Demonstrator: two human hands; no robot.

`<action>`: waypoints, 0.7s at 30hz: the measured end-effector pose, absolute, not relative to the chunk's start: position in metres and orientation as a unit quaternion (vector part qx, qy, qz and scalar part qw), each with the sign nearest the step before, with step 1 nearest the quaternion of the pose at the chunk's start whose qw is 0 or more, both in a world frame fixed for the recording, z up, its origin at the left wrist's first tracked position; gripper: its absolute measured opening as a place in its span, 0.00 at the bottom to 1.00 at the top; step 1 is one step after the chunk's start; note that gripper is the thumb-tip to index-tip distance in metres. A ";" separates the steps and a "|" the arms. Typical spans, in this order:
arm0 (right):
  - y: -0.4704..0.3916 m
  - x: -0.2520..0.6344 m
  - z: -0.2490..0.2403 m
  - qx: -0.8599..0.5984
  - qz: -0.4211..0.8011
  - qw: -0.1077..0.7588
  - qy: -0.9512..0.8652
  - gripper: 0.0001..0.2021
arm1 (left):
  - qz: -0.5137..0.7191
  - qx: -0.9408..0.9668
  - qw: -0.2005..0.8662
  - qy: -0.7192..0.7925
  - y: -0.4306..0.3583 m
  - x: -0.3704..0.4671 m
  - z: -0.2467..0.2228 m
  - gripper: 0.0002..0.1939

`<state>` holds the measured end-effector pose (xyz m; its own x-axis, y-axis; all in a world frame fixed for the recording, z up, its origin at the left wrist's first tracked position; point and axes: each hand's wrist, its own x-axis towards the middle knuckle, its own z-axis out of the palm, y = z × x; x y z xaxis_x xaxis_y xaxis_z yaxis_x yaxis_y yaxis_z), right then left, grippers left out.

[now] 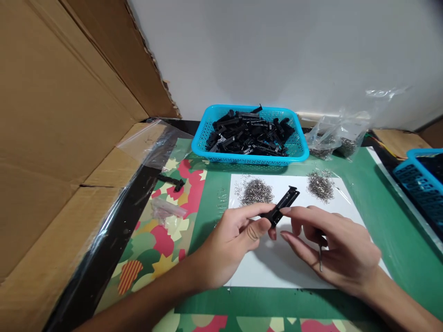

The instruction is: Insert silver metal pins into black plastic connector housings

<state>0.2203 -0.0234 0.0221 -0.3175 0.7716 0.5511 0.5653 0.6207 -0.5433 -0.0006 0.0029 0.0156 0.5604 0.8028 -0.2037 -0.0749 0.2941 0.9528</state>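
Observation:
A long black plastic part (285,201) is tilted up to the right over a white sheet (277,263). My left hand (238,233) grips its lower end between thumb and fingers. The index fingertip of my right hand (328,242) touches the part's side, with the thumb held apart below. A thin metal tool (320,258) is tucked in my right palm under the curled fingers. Behind my left hand lies a pile of small metal pieces (256,191); a smaller pile (320,186) lies behind my right hand.
A blue basket (249,159) full of black parts stands at the back, beside plastic bags (341,138) of metal pieces. Another blue basket (420,184) is at the right edge. One black part (173,181) and a small bag (169,208) lie left. Cardboard (62,138) walls the left side.

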 end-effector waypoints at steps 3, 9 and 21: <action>-0.022 0.224 0.018 -0.419 0.094 0.414 -0.802 0.12 | 0.295 0.516 0.735 0.326 0.002 0.000 0.017 0.28; -0.019 0.238 0.017 -0.374 0.042 0.381 -0.844 0.15 | 0.238 0.615 0.666 0.350 0.000 -0.002 0.021 0.26; -0.012 0.241 0.014 -0.379 0.022 0.354 -0.855 0.08 | 0.339 0.791 0.295 0.415 -0.001 -0.001 0.006 0.09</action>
<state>0.2410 -0.0116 0.0139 -0.4621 0.6636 0.5883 0.6331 0.7114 -0.3051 -0.0015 -0.0009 0.0055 0.4256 0.8568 0.2912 0.4579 -0.4815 0.7474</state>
